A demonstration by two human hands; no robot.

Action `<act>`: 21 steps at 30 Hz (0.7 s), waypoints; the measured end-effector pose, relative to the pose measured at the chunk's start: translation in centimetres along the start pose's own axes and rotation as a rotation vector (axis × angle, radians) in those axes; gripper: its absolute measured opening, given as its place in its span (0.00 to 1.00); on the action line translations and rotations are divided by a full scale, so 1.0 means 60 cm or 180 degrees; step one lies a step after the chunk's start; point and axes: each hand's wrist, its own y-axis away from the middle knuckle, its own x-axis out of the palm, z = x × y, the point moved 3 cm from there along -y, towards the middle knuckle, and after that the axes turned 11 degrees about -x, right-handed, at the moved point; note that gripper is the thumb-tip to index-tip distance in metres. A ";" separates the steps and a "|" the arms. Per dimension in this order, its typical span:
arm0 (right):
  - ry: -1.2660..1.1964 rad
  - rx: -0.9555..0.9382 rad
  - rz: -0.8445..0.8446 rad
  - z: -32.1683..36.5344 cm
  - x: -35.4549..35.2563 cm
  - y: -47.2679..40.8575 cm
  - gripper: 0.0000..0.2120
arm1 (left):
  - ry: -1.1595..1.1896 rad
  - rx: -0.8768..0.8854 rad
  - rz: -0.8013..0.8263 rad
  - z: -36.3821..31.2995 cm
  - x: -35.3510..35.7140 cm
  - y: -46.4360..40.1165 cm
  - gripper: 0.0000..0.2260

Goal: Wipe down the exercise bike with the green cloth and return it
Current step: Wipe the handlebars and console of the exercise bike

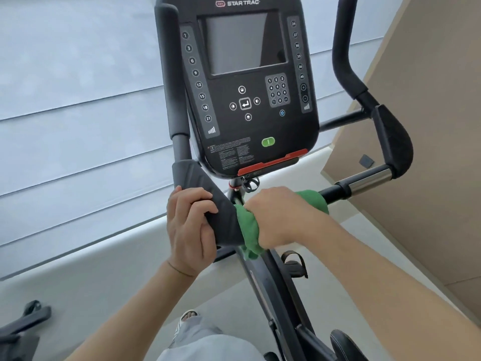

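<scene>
Green cloth [250, 227] bunched in right hand [276, 217] on handlebar [335, 190] — left hand [190, 225] gripping black pad [208, 194]

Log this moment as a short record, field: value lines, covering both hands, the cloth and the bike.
left hand: left hand grips the black handlebar pad
right hand: right hand holds the green cloth wrapped round the handlebar
cloth position: between the pad and the chrome grip sensor
console: Star Trac console, screen dark
task stage: wiping the handlebar, cloth not yet returned
</scene>
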 end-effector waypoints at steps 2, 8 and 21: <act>-0.0779 0.0180 0.1099 -0.013 -0.021 -0.024 0.18 | -0.0053 -0.0061 0.0077 -0.001 -0.004 -0.001 0.10; -0.0540 0.0223 0.0532 -0.006 -0.014 -0.008 0.16 | -0.0234 -0.0288 0.0422 -0.015 -0.016 0.000 0.12; -0.1105 0.0536 -0.2493 0.050 0.017 0.086 0.17 | -0.0059 -0.0333 0.0736 -0.019 -0.061 -0.017 0.07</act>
